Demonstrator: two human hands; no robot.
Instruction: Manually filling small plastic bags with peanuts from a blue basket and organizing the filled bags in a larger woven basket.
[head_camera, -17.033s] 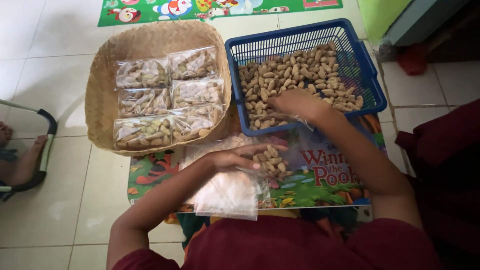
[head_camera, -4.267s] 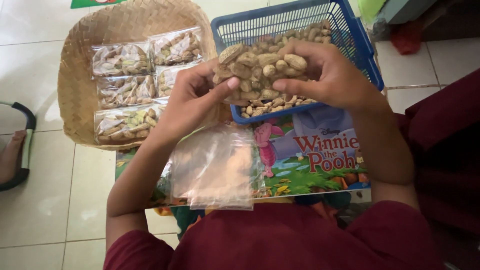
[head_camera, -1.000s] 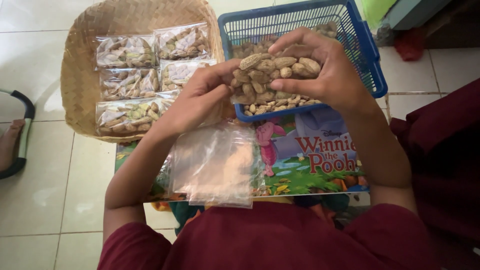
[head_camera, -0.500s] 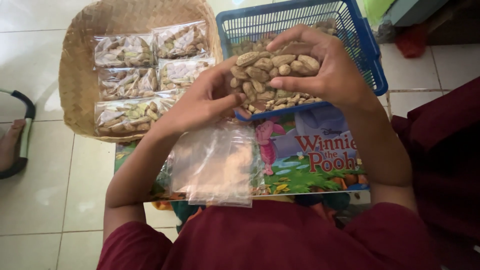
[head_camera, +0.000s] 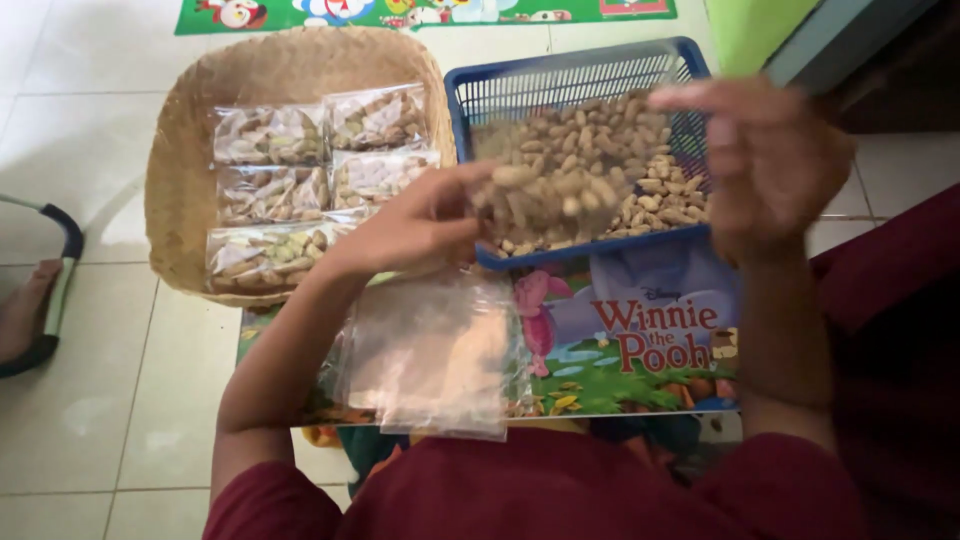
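Note:
My left hand (head_camera: 415, 225) cups a handful of unshelled peanuts (head_camera: 530, 195), blurred, over the near left corner of a blue plastic basket (head_camera: 560, 75). More loose peanuts (head_camera: 660, 195) fill that basket. My right hand (head_camera: 775, 160) hovers over the basket's right side with fingers spread and nothing seen in it; it is blurred. A small stack of empty clear plastic bags (head_camera: 430, 360) lies below my left hand on a colourful cartoon board (head_camera: 640, 340) on my lap.
A round woven tray (head_camera: 170, 190) at the left holds several clear bags packed with peanuts (head_camera: 270, 135). Another person's foot (head_camera: 20, 310) and a curved dark frame are at the far left on the tiled floor. A bright cartoon mat (head_camera: 400, 12) lies beyond.
Both hands held the peanuts together half a second ago. Now my right hand has pulled away to the right, and the handful stays with my left hand.

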